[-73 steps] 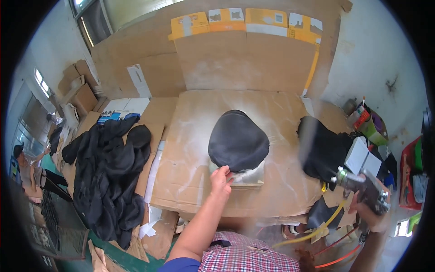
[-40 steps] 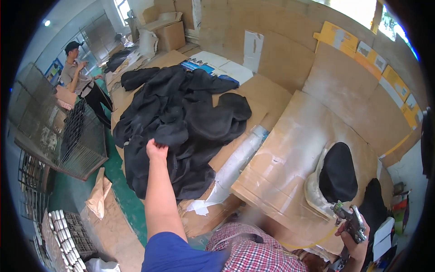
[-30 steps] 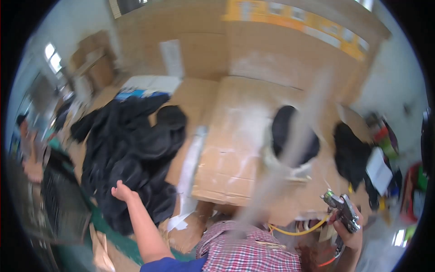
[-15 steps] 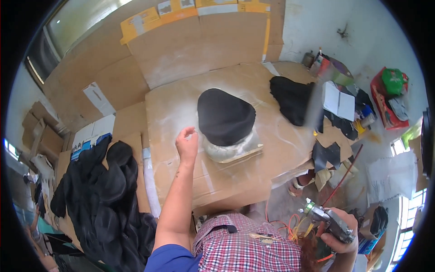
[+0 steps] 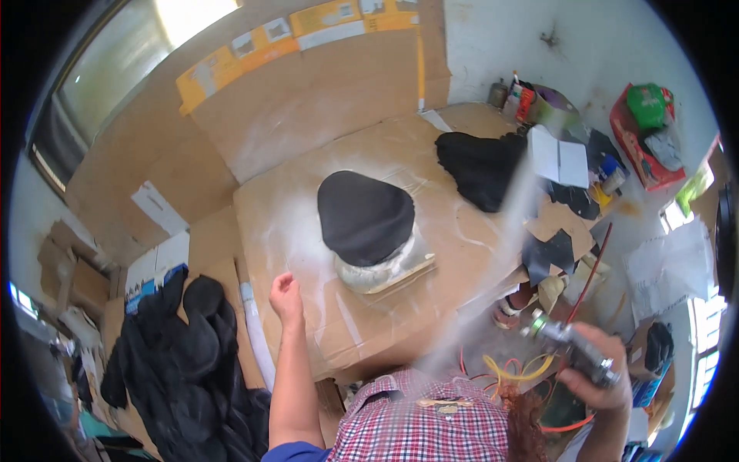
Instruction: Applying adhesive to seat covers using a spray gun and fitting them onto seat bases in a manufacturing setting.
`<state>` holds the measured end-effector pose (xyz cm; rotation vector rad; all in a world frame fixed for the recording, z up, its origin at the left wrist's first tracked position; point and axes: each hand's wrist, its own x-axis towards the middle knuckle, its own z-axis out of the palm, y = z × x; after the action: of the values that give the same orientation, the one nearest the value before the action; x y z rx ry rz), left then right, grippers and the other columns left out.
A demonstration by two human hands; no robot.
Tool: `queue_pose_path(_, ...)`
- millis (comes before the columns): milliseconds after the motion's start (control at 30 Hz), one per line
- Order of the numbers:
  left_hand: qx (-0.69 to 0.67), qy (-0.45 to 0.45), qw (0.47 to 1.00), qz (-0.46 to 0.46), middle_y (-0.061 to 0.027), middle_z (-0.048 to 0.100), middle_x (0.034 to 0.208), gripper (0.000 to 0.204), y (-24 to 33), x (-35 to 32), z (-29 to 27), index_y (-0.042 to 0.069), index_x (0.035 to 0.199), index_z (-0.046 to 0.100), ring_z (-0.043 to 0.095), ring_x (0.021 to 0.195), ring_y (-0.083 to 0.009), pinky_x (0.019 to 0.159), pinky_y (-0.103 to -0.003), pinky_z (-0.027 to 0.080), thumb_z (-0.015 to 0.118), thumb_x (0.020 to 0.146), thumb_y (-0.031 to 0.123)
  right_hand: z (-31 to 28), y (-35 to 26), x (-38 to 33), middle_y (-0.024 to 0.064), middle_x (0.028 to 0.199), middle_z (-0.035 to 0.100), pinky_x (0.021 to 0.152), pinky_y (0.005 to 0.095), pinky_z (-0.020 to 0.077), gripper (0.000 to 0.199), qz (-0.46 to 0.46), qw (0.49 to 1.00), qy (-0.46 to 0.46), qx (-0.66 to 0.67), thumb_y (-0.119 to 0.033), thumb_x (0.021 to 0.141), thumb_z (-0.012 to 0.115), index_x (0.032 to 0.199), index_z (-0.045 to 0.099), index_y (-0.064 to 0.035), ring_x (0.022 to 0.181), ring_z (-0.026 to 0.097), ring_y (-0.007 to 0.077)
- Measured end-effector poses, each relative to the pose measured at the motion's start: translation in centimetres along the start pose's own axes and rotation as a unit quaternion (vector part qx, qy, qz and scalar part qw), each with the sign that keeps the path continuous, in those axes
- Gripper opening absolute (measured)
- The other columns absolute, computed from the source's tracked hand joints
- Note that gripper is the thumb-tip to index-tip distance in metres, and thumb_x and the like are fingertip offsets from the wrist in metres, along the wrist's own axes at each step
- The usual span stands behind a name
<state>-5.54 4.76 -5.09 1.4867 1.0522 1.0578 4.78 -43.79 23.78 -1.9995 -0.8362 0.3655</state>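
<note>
Left hand (image 5: 285,291) loosely curled, empty, near black seat cover (image 5: 364,217) | right hand (image 5: 596,376) gripping spray gun (image 5: 568,351)

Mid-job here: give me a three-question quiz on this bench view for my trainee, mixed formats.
1. True or false: the left hand rests on the black domed cover.
2. The right hand grips: A) a metal spray gun, B) a hammer, C) scissors.
3. Fill in: the big pile of black pieces lies to the person's ____ of the cardboard-covered table.

Key: 1 false, the hand hovers apart from it; 2 A; 3 left.
</note>
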Motion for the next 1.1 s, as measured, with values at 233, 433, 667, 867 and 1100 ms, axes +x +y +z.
queue_pose_path(233,0.080,-0.032,0.996,0.025,-0.0029,0.061,0.082,0.018,2.0,-2.0,1.3,0.002,0.091,0.062,0.056,0.075,-0.0108,0.070,-0.023,0.046,0.058,0.073,-0.001,-7.3,4.4,2.9,0.0080,0.074,0.064,0.062,0.0247,0.0476,0.055,-0.033,0.997,-0.007,0.063,-0.008,0.068,0.069,0.118,0.051,0.0046,0.062,0.061,0.0148)
queue_pose_path(433,0.158,-0.097,0.972,0.141,-0.0048,0.061,0.083,0.020,6.3,-3.1,8.0,0.001,0.090,0.062,0.056,0.083,-0.0154,0.079,-0.029,0.044,0.059,0.070,0.000,-10.9,8.1,7.9,0.0120,0.087,0.065,0.060,0.0248,0.0475,0.048,-0.038,0.994,-0.031,0.097,-0.005,0.070,0.069,0.116,0.056,0.0005,0.064,0.062,0.0183)
queue_pose_path(667,0.266,-0.183,0.905,0.277,-0.0075,0.060,0.086,0.023,12.2,-5.2,19.9,0.005,0.092,0.063,0.053,0.089,-0.0257,0.082,-0.034,0.042,0.058,0.070,-0.002,-15.5,12.8,11.4,0.0124,0.085,0.066,0.061,0.0248,0.0486,0.052,-0.095,0.985,-0.126,0.071,-0.008,0.070,0.072,0.118,0.055,0.0010,0.063,0.064,0.0193)
queue_pose_path(867,0.454,-0.156,0.806,0.345,-0.0087,0.059,0.096,0.033,11.8,-5.4,25.2,0.007,0.100,0.061,0.050,0.094,-0.0307,0.080,-0.042,0.041,0.066,0.068,0.012,-18.5,15.4,16.2,0.0075,0.075,0.066,0.059,0.0244,0.0492,0.055,-0.073,0.983,-0.111,0.130,-0.006,0.068,0.071,0.119,0.053,0.0029,0.064,0.064,0.0140)
queue_pose_path(1100,0.534,-0.154,0.752,0.355,-0.0055,0.056,0.095,0.033,11.4,-7.4,26.8,0.009,0.098,0.062,0.049,0.091,-0.0260,0.076,-0.040,0.038,0.066,0.065,0.009,-18.8,16.0,22.3,0.0097,0.076,0.064,0.057,0.0252,0.0480,0.059,-0.102,0.973,-0.140,0.152,-0.005,0.064,0.072,0.118,0.053,0.0052,0.064,0.061,0.0142)
